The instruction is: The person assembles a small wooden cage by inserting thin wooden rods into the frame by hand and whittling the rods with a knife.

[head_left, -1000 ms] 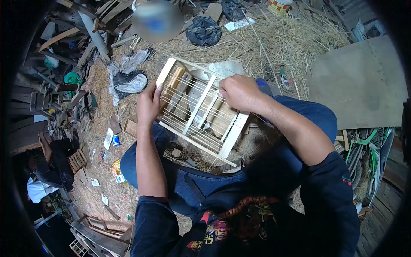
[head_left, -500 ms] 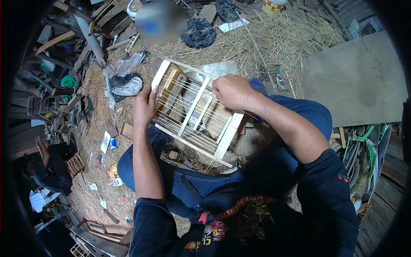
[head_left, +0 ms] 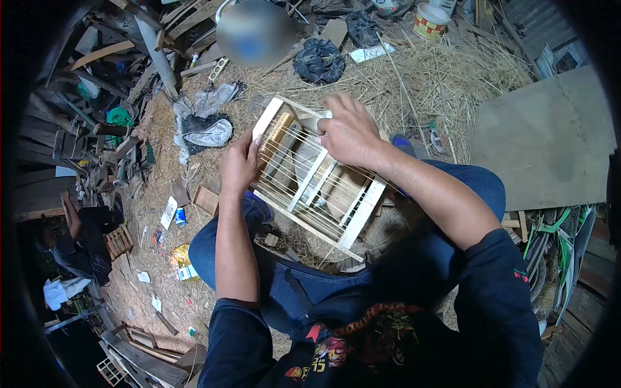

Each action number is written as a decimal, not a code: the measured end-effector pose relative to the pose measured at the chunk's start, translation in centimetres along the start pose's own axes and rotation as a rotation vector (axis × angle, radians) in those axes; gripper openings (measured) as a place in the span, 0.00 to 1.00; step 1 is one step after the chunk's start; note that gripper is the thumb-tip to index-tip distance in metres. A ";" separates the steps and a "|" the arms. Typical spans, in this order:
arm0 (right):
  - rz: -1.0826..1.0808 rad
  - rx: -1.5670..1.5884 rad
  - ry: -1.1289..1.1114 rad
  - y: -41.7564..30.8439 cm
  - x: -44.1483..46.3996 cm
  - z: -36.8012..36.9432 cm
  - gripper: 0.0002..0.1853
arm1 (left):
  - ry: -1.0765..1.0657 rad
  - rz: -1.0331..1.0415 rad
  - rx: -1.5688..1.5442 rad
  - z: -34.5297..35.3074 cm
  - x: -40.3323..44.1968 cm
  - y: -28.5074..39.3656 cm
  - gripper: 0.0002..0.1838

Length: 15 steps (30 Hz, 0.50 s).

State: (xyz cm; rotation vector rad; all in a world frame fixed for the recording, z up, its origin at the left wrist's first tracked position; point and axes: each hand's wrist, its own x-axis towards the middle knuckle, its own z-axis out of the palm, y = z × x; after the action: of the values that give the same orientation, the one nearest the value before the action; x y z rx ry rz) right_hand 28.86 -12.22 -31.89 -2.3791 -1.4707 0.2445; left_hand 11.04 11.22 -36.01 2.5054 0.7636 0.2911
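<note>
A pale wooden cage-like frame (head_left: 363, 213) with thin parallel rods and crossbars sits tilted between my knees. My left hand (head_left: 238, 167) is closed around its left end piece, thumb on the near face. Over the frame's upper right part is my right hand (head_left: 352, 134), its thumb near the rods and its fingers raised and smeared by motion. Whether anything is between those fingertips is hidden. Through the rods, wooden pieces show beneath the frame.
Straw and wood shavings cover the ground. Black plastic bags (head_left: 319, 59), a bucket (head_left: 431, 21) and a blurred shape (head_left: 255, 32) lie ahead. A flat board (head_left: 543, 139) is at right; scrap wood (head_left: 103, 55) and another person (head_left: 84, 239) are at left.
My right hand has shifted up along the frame, its fingers going from curled to raised. The whole scene sits slightly lower and further right in view. My left hand keeps its hold.
</note>
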 end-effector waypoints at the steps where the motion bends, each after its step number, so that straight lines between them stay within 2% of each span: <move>1: -0.056 -0.076 0.044 0.1 0.0 0.7 0.17 | -0.015 -0.012 -0.010 -0.1 0.1 0.2 0.18; 5: -0.019 -0.028 0.200 0.8 0.3 4.0 0.11 | -0.023 0.013 0.008 -0.6 0.0 0.9 0.18; 10: 0.090 0.080 0.008 0.6 0.8 3.4 0.11 | -0.017 0.010 0.005 -0.3 0.1 0.6 0.18; 15: 0.116 0.145 0.004 0.6 1.5 3.7 0.11 | 0.010 0.029 -0.048 0.0 0.2 0.1 0.19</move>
State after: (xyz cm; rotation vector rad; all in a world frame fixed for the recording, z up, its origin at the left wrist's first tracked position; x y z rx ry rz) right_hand 28.88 -10.42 -35.49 -2.3483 -1.2691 0.3621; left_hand 11.24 11.25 -35.94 2.4728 0.7169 0.3288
